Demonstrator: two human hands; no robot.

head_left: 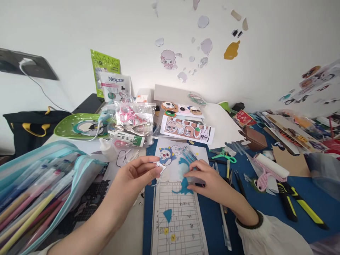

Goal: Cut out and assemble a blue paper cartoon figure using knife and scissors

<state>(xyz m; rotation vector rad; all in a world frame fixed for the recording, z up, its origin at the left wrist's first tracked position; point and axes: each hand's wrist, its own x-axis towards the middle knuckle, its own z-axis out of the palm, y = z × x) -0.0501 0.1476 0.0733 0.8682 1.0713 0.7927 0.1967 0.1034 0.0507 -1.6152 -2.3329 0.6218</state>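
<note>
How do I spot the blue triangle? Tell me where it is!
Find the blue work surface, then the white ruled sheet running to the bottom edge of the picture. On the sheet's left half lies the blue triangle. Two small yellow pieces sit just below it; the triangle is bigger, blue and three-cornered.

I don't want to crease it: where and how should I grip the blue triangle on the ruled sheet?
Probably by its pointed corner, coming from the near side: the blue triangle lies flat on the ruled sheet with that tip toward you, so a fingernail could slip under.
</note>
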